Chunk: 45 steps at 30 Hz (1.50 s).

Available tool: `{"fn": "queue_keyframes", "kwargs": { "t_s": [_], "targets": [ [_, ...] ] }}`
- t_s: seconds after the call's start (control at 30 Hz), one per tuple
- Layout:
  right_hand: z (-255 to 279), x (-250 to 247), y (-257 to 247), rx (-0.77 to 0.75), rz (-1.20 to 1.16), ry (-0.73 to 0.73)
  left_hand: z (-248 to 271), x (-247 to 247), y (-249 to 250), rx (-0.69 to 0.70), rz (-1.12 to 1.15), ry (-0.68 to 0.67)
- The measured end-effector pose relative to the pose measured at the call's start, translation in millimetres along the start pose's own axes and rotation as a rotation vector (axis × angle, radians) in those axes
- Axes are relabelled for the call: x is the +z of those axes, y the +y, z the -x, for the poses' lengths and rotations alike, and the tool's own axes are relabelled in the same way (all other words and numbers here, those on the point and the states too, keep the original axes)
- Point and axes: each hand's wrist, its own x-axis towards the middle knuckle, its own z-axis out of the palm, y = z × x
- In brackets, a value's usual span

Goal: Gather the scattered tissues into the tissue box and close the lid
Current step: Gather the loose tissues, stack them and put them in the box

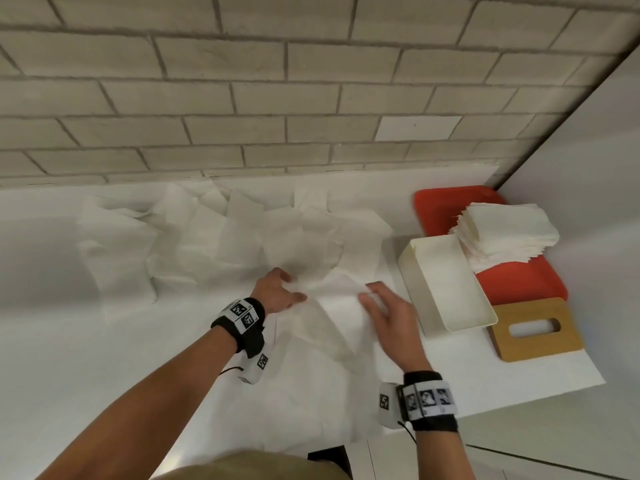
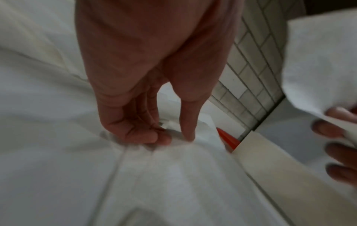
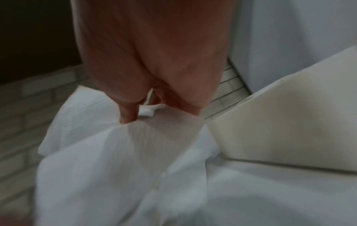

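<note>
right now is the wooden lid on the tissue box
No, the wooden lid lies flat on the counter beside the open tissue box.

Right hand (image 1: 393, 320) fingertips hidden behind lifted tissue (image 1: 332, 289) | red tray (image 1: 519, 282) partly covered by tissue stack (image 1: 505, 233) | wrist views blurred | forearms cut off at lower frame edge

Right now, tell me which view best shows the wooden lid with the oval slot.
The head view: the flat wooden lid with the oval slot lies whole beside the cream tissue box. Neither wrist view shows it.
</note>
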Motion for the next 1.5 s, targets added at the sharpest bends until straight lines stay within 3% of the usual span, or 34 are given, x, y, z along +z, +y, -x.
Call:
{"fn": "queue_keyframes", "kwargs": {
  "t_s": [0.07,0.2,0.3,0.37,0.47,0.6,0.7,0.83,0.87,0.9,0.97,1.03,1.13,1.27,1.4,1.5],
  "targets": [
    [-2.8,-35.5,9.9,0.071,-0.028,0.177,-0.7,4.4,3.6,-0.01,0.114,-0.026],
    [-32.0,-113.6,40.3,0.269,0.059,0.41,9.0,3.5,18.6,0.154,-0.071,-0.042],
    [-59.4,-140.9,67.4,0.494,0.282,0.276,27.8,1.7,36.4,0.312,-0.063,0.001],
    [-62.3,-139.1,77.8,0.566,0.36,0.2,43.0,-0.7,51.0,0.395,0.022,-0.014],
    [-58.0,-130.0,84.9,0.553,0.438,0.222,57.9,-4.0,71.4,0.532,0.077,-0.057],
    [-50.0,-126.2,88.0,0.571,0.617,0.136,76.2,-4.7,97.8,0.602,0.1,-0.112],
    [-46.2,-127.6,75.7,0.425,0.763,0.15,86.8,-1.7,116.9,0.636,0.077,-0.093],
    [-46.2,-133.8,65.9,0.416,0.779,-0.164,105.5,4.2,147.2,0.693,0.031,-0.042],
    [-46.5,-136.6,62.2,0.353,0.766,-0.147,110.7,6.2,155.0,0.718,0.002,-0.029],
    [-46.7,-138.3,57.2,0.232,0.72,-0.031,114.5,8.2,162.2,0.726,-0.025,-0.012],
    [-36.2,-135.3,28.6,0.032,0.398,0.187,121.5,14.3,174.7,0.72,-0.021,0.025],
    [-19.3,-122.2,-12.9,-0.031,0.004,0.154,127.2,23.5,184.7,0.712,0.022,0.054],
    [-2.9,-95.3,-36.7,-0.017,-0.162,0.03,131.9,43.3,198.2,0.716,0.143,0.083],
    [-13.5,-109.8,-1.2,0.075,-0.244,0.191,128.3,58.1,197.3,0.711,0.342,0.226],
    [-45.6,-153.8,61.7,0.2,0.011,0.314,111.0,61.4,160.2,0.583,0.376,0.274],
    [-66.6,-156.5,101.4,0.353,0.268,0.187,97.5,74.4,124.7,0.485,0.274,0.262]
  ]
}}
